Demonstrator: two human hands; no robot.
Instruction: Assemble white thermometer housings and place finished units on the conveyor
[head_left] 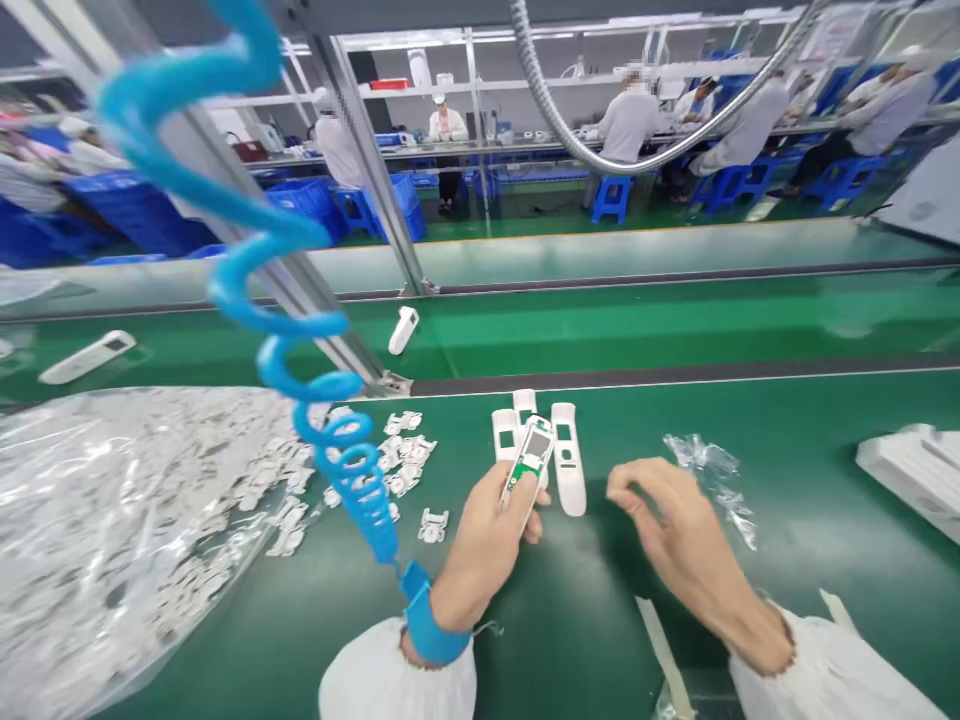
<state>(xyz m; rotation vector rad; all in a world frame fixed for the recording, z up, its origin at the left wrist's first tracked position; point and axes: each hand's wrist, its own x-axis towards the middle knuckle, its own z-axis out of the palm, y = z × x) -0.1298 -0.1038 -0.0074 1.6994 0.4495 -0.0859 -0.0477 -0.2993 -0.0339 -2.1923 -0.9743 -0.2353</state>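
My left hand (487,540) is closed around a white handheld device housing (531,455), its thumb on the green circuit board inside. The housing is tilted, and a grey screen shows near its top end. Just beyond it lie white casing covers (568,460) with cut-out windows, partly hidden by the housing and my fingers. To the right, my right hand (671,525) hovers over the green table with fingers curled and thumb and forefinger tips together; anything between them is too small to make out. Small white plastic parts (433,525) lie loose left of my left hand.
A large clear bag (150,520) of white parts covers the left side. A blue coiled cord (352,460) runs to my left wristband. Crumpled clear plastic (709,465) and white casings (911,475) lie right. A metal post (367,150) rises ahead; several people sit beyond.
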